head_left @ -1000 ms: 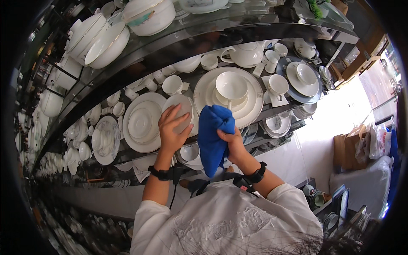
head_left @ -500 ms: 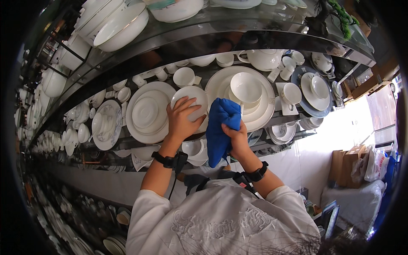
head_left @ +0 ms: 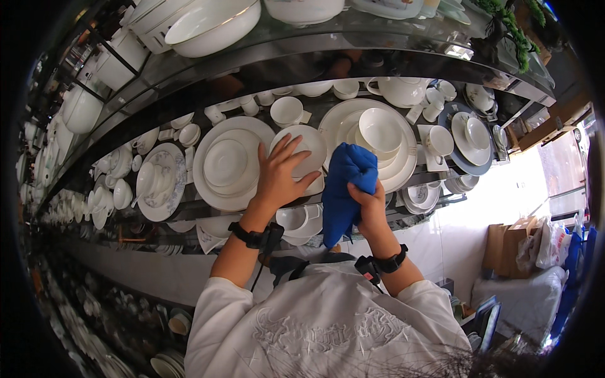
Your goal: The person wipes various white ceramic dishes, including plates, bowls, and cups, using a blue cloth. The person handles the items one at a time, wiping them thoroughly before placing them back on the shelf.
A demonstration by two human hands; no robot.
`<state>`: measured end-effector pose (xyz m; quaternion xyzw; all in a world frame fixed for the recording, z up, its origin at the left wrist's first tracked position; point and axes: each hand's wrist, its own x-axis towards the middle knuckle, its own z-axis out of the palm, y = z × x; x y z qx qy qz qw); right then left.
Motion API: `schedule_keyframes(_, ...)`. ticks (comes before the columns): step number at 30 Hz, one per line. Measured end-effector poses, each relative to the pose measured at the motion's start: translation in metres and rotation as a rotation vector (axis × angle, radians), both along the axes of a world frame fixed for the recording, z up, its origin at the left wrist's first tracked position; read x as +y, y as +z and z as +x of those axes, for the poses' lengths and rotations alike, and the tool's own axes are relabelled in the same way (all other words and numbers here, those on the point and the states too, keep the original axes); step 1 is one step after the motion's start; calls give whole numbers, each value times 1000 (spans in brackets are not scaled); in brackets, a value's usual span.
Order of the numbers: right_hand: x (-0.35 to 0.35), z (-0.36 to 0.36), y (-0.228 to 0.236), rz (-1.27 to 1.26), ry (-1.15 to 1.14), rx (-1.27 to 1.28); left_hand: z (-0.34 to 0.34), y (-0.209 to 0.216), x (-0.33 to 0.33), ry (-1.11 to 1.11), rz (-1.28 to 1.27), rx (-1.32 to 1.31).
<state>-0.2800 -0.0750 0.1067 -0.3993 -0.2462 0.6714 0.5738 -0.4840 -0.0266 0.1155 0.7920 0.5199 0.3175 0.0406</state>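
A small round white dish (head_left: 310,146) lies on the shelf in front of me. Over its left side my left hand (head_left: 280,175) is spread, thumb and fingers apart; whether the fingertips touch it I cannot tell. My right hand (head_left: 370,200) is closed round a bunched blue cloth (head_left: 346,183), which hangs down just right of the dish. Left of my left hand sits a stack of white plates (head_left: 205,164) with a smaller dish on top. Beyond the cloth, a white bowl (head_left: 380,129) rests on a stack of larger plates (head_left: 409,165).
White cups (head_left: 287,110), a teapot (head_left: 403,91) and a blue-rimmed plate (head_left: 450,148) crowd the same shelf. A dark upper shelf edge (head_left: 283,75) runs above it. More bowls (head_left: 293,218) stand below. Cardboard boxes (head_left: 504,246) are on the floor at right.
The shelf and its dishes sit slightly farther right in the view. My left hand has drawn back slightly toward the dish's left edge. The blue cloth stays in my right hand.
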Motion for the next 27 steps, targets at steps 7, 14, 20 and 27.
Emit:
schedule_keyframes(7,-40,-26,36,81,-71,-72,-136,-12,-22,246,110,-234)
schedule_keyframes(14,-35,-130,30,-29,253,84,-221,-41,-22,506,-258,-100)
schedule_keyframes(20,-4,-197,12,-148,246,86,-234,-47,-7,462,-426,-152)
schedule_keyframes(27,16,-217,14,-209,223,123,-240,-54,-2,430,-487,-308)
